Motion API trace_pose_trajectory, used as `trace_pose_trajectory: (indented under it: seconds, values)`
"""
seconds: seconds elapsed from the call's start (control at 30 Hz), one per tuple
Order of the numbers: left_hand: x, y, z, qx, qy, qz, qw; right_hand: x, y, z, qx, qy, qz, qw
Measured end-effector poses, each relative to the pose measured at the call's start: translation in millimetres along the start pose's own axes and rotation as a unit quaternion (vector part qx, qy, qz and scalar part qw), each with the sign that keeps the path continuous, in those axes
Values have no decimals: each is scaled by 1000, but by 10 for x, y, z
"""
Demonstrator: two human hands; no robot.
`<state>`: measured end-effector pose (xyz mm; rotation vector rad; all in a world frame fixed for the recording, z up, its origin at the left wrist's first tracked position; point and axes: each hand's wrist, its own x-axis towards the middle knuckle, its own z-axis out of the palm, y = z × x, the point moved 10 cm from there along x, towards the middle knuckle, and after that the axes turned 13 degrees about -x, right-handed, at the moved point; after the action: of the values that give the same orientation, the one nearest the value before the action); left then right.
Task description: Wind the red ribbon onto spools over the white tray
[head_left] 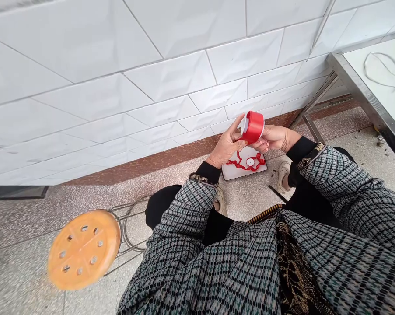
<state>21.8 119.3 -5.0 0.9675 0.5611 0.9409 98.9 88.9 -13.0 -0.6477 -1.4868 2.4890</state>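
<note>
A spool of red ribbon (253, 126) with a white core is held up in front of me between both hands. My left hand (228, 144) grips its left side, thumb raised along the white end. My right hand (275, 138) closes on it from the right and below. Beneath the hands, on the floor, lies a white box (230, 174) with loose red ribbon (239, 165) and a small white disc on top.
An orange round stool (83, 248) with a wire frame stands at lower left. A white tiled wall (151, 78) runs behind. A metal-framed table (364, 83) with a white cord on it stands at the right. My shoes rest on the speckled floor.
</note>
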Motion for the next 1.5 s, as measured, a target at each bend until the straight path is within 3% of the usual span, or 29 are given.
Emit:
trace_pose_trajectory:
  seconds: [0.13,0.27,0.33,0.43,0.5,0.57,0.63,0.7,0.77,0.83,1.0,1.17,1.4,1.5]
  values:
    - [-12,19,36,-12,-41,-21,999,50,114,166,42,-31,10,999]
    - [-18,-5,56,-32,-44,-35,998,73,131,295,56,-8,30,998]
    - [-15,-19,46,-40,-33,-33,998,55,113,273,30,36,52,998]
    - [-8,-32,31,-43,-21,-27,998,-80,-5,4,-85,191,81,975]
    - [0,-34,25,-43,-19,-24,999,-258,-216,-226,-227,318,83,917]
    - [10,-37,20,-41,-18,-22,999,-428,-502,-331,-406,409,76,814]
    - [20,-51,31,-37,-21,-21,999,-519,-721,-310,-562,447,80,691]
    - [29,-71,46,-34,-17,-17,999,-553,-802,-291,-650,455,112,598]
    - [32,-92,34,-38,8,-8,999,-587,-804,-336,-680,458,158,550]
    - [22,-101,-16,-46,53,11,997,-642,-808,-414,-685,467,194,525]
    - [-6,-150,-67,-7,97,29,995,-807,-856,-619,-672,503,232,491]
    - [-47,9,-167,78,157,113,978,-865,-845,-731,-664,519,243,480]
    - [-30,-166,-103,-9,149,30,988,-807,-789,-803,-650,523,233,500]
    - [-40,-136,-69,-4,141,35,989,-769,-755,-846,-628,523,196,542]
